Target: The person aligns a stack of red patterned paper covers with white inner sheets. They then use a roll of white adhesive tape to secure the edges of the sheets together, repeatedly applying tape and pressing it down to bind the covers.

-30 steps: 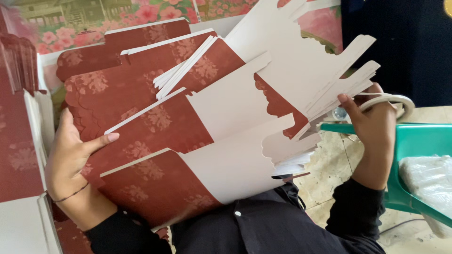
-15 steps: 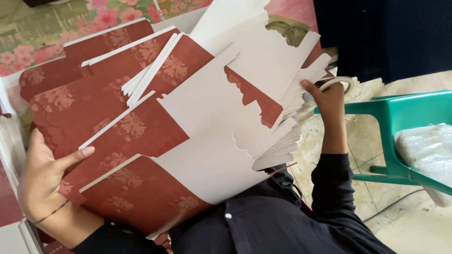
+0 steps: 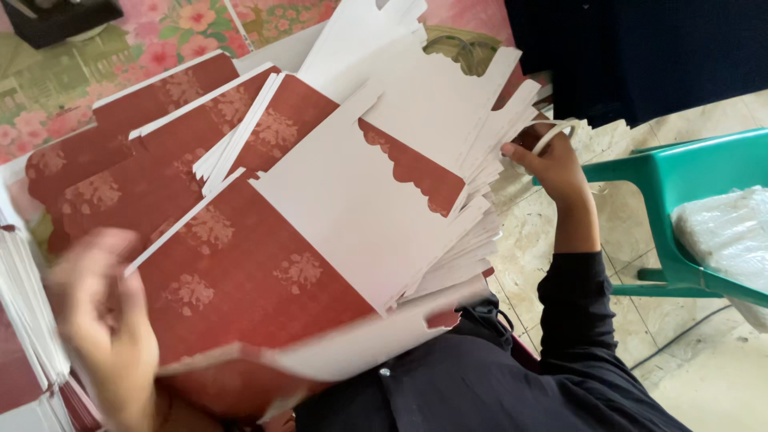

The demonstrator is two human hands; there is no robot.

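Two hands control a fanned stack of flat die-cut cardboard box blanks (image 3: pixel 320 216), dark red with a pale floral print on one face and plain white on the other. We hold the stack across the lap, over the black garment (image 3: pixel 480 384), with its far edge reaching toward the flower-patterned cloth (image 3: pixel 160 48).

Our right hand (image 3: pixel 552 164) is closed on the right edge of the stack, fingers pinching the white tab ends where the blanks splay out. Our left hand (image 3: pixel 104 320) is blurred at the lower left corner of the stack; it lies against the nearest red blank, but we cannot tell whether it grips the sheet or only presses on it.

To handle this step well, we judge that the right hand should keep a firm pinch so the fan does not slide apart, while the left hand works one blank only, by its edge. Thin card creases easily, so we lift flat and avoid bending the scalloped flaps (image 3: pixel 408 164). A green plastic chair (image 3: pixel 688 168) stands beside the stack at the right, apart from it.
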